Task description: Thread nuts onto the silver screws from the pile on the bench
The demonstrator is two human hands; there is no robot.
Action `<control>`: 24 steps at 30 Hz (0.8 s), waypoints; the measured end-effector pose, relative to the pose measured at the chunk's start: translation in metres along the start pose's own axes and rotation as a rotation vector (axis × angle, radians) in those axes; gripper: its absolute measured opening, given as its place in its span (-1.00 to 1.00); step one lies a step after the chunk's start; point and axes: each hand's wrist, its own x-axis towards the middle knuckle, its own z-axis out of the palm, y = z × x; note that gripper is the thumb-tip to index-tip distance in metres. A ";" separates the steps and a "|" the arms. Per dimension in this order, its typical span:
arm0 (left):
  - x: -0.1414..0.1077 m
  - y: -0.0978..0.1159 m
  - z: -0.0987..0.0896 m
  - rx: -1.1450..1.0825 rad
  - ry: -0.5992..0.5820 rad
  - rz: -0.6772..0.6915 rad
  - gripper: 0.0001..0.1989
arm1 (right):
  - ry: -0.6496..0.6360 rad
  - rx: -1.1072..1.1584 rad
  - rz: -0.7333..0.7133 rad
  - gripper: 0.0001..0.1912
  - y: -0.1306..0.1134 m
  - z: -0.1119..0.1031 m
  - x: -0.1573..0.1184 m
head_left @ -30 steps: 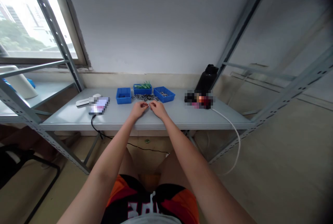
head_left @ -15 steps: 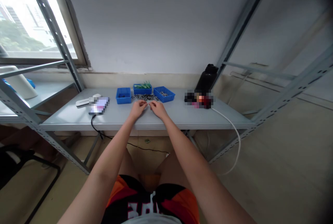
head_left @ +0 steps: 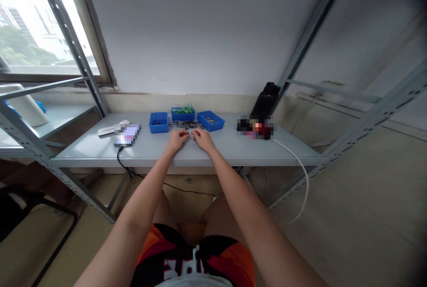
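Close together over the front middle of the grey shelf table, my left hand [head_left: 178, 139] and my right hand [head_left: 203, 139] both have their fingers pinched. Whatever is between the fingertips is too small to name. Just beyond them lies a loose pile of small dark and silvery pieces [head_left: 187, 124]. Three blue trays stand around the pile: the left tray [head_left: 159, 129] holds dark bits, the back tray [head_left: 183, 117] holds green strips, and the right tray [head_left: 217, 125] holds small shiny pieces.
A phone [head_left: 128, 135] with a black cable and a white object [head_left: 108, 131] lie at the left. To the right, a black bottle [head_left: 265, 101] stands behind a blurred dark and red item [head_left: 263, 129] with a white cable [head_left: 305, 180]. Metal uprights flank the table [head_left: 110, 151].
Both hands stay in nearly the same place, with only a slight shift at the fingertips. The trays and pile look unchanged.
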 end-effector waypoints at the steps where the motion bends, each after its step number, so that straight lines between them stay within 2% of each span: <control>1: 0.000 0.000 0.000 -0.002 0.003 -0.008 -0.86 | -0.010 -0.007 -0.010 -0.74 0.000 0.000 0.000; 7: 0.001 -0.001 -0.001 0.008 0.022 -0.044 -0.83 | 0.003 -0.031 0.001 -0.82 0.003 0.002 0.000; 15: 0.001 -0.001 0.000 0.040 -0.006 -0.032 -0.83 | 0.021 -0.014 0.027 -0.81 0.004 0.002 0.001; 21: 0.000 -0.001 -0.002 0.063 0.094 -0.062 -0.84 | 0.034 0.015 0.060 -0.82 0.003 0.002 0.002; 24: 0.000 -0.001 -0.001 0.063 0.075 -0.039 -0.82 | 0.051 0.030 0.081 -0.81 0.004 0.002 0.002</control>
